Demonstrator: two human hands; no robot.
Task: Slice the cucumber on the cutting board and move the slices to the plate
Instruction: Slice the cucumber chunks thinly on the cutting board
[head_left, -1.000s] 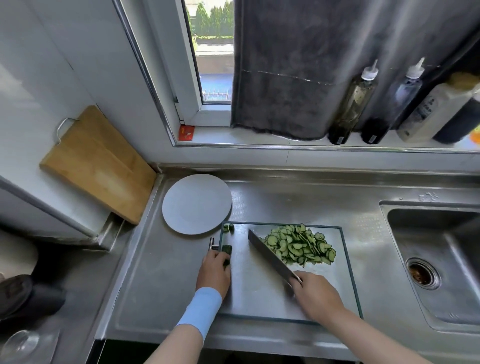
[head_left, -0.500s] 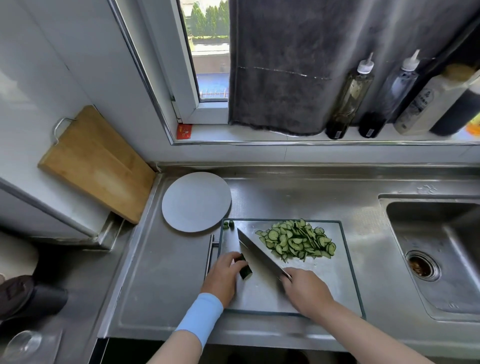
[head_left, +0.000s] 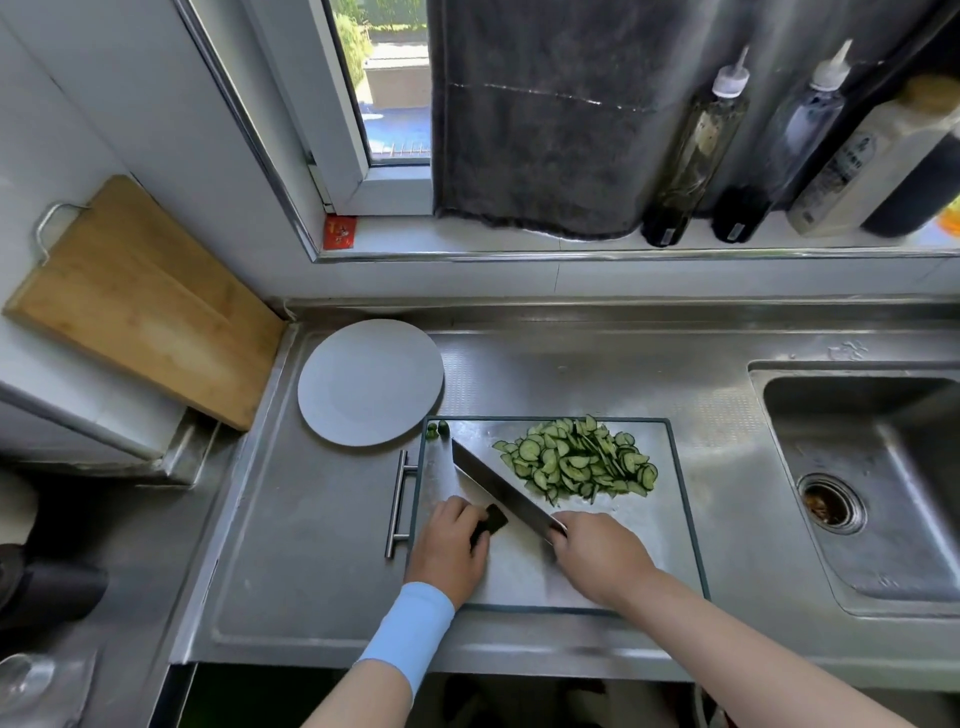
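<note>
While I watch from the head view, most of the slicing looks done.
Done: a heap of slices (head_left: 576, 460) lies on the far right of the cutting board (head_left: 680, 519).
Left: my left hand (head_left: 451, 545) curls its fingers round a short dark stub (head_left: 491, 521) near the board's left edge; I judge a few cuts remain.
Knife: my right hand (head_left: 597, 553) grips the knife (head_left: 498, 486), blade angled toward the stub.
Plate (head_left: 370, 382): bare, just beyond the board's far left corner; nothing moved over yet.
Look: thin green-rimmed half-rounds with pale centres; two end scraps (head_left: 437, 428) at the far left corner.
</note>
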